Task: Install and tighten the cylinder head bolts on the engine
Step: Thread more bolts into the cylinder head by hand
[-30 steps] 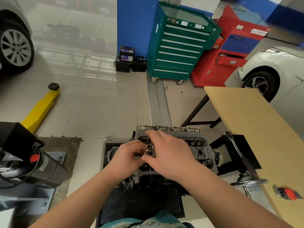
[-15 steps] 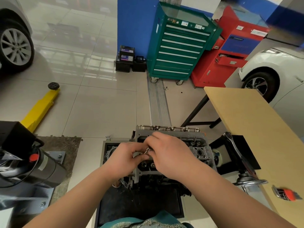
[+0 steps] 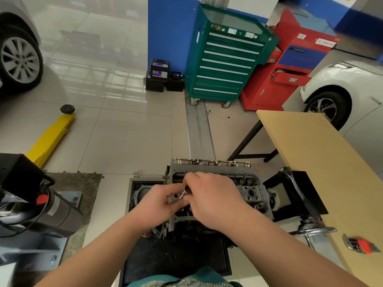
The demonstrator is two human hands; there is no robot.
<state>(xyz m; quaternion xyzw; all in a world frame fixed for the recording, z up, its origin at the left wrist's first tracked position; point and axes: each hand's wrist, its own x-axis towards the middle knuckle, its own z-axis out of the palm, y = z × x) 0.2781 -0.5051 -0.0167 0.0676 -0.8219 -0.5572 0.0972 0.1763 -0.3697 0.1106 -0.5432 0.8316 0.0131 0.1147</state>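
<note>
I see both hands meeting over the cylinder head (image 3: 246, 183), a grey cast-metal block, rough and pitted with round bores, sitting on the engine at the centre of the view. My right hand (image 3: 213, 201) pinches the shiny, slim steel bolt (image 3: 184, 192) by its round head, the shank tilted down to the left. My left hand (image 3: 155, 204) closes its fingertips around the lower end of that bolt. One long chrome ratchet wrench (image 3: 298, 193) lies to the right, beside the smooth wooden table (image 3: 323, 162). Two tool cabinets stand behind: one green (image 3: 226, 59), one red (image 3: 290, 69).
</note>
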